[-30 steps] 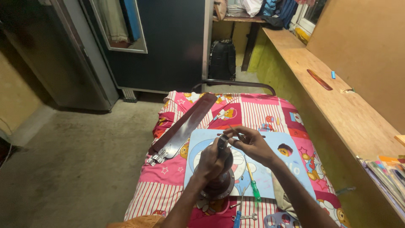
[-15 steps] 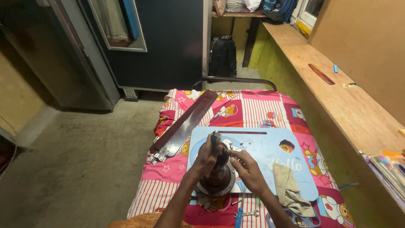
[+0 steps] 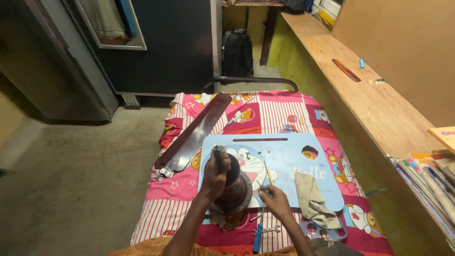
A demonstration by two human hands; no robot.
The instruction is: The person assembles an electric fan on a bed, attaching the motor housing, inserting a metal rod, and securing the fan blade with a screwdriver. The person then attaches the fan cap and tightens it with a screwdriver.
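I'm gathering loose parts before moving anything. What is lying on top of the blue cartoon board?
On the blue board sit the dark fan motor housing, gripped by the left hand, a crumpled cloth and small screws. Whatever lies under the housing and cloth is hidden.

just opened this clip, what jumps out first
A dark round fan motor stands on a light blue cartoon board atop a pink patterned bed cover, its top gripped by the left hand. The right hand rests beside it, and a long brown fan blade lies to the left.
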